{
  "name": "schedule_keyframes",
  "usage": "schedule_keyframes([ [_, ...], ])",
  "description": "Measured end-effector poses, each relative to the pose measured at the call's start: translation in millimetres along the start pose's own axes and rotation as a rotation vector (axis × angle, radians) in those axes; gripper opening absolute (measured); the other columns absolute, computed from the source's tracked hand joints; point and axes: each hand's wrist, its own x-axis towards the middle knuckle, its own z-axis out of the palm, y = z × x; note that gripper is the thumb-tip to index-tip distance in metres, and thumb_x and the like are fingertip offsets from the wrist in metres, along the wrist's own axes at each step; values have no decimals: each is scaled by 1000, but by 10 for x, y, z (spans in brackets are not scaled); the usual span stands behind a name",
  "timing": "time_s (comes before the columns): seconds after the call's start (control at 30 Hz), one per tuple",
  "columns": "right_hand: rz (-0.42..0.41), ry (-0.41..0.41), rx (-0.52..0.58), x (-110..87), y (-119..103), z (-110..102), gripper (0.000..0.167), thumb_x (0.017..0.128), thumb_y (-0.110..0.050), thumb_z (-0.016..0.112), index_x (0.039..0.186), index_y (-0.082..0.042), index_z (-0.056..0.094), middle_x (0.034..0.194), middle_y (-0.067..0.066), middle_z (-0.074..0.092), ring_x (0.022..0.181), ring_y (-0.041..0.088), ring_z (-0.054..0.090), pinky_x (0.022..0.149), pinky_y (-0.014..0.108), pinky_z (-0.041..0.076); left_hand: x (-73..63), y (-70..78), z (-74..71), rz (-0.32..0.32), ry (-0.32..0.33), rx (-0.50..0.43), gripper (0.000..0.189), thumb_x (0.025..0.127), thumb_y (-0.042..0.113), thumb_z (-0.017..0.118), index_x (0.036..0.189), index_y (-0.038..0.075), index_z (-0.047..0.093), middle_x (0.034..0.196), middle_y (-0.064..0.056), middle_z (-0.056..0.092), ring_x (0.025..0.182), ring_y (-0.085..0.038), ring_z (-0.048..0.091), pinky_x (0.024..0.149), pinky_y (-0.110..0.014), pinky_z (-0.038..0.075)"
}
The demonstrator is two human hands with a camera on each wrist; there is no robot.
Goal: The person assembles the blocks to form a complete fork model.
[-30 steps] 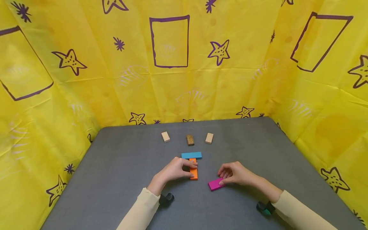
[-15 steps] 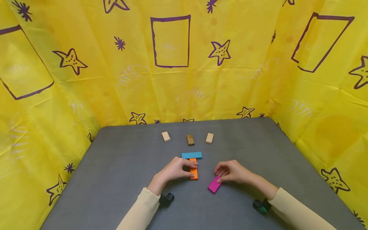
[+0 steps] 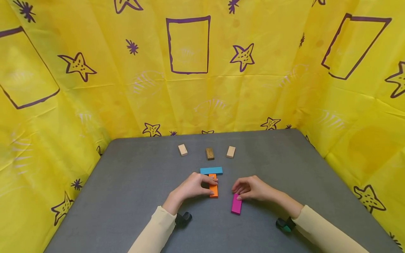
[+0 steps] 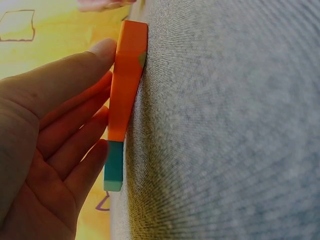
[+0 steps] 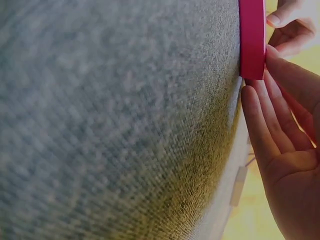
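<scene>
An orange block (image 3: 214, 189) lies flat in the head view, its far end against a blue block (image 3: 211, 170) set crosswise. My left hand (image 3: 193, 185) rests on the orange block; in the left wrist view, the thumb and extended fingers (image 4: 80, 127) touch its upper face. To the right, a magenta block (image 3: 236, 205) lies apart from the other two, pointing roughly away from me. My right hand (image 3: 256, 188) pinches its far end, with the thumb on top and the fingers curled at the end. The right wrist view cuts off part of the magenta block (image 5: 252, 42).
Two pale wooden blocks (image 3: 182, 150) and a darker brown wooden block (image 3: 210, 153) lie in a row farther back on the grey table (image 3: 142, 168). A yellow patterned cloth (image 3: 190, 105) surrounds the table's back and sides.
My right hand has moved left and turned the magenta block from a slanted, nearly sideways position to a near-lengthwise one. My left hand and the orange and blue blocks have stayed still.
</scene>
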Motion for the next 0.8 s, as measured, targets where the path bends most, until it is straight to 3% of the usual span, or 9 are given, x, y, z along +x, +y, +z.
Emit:
schedule_keyframes([
  [0.33,49,-15,-168,-118,-20,34,50,73,-39,81,112,-13,63,104,-5,66,91,6,61,80,22,54,4,22,-4,5,3,8,39,81,30,75,119,22,68,117,19,65,114,-5,58,99,-29,46],
  [0.8,-33,38,-330,-188,-51,123,60,66,-49,83,110,-18,58,99,-9,57,88,8,56,74,21,50,4,-9,6,16,18,21,39,80,30,76,118,23,69,116,20,65,113,-4,59,98,-28,46],
])
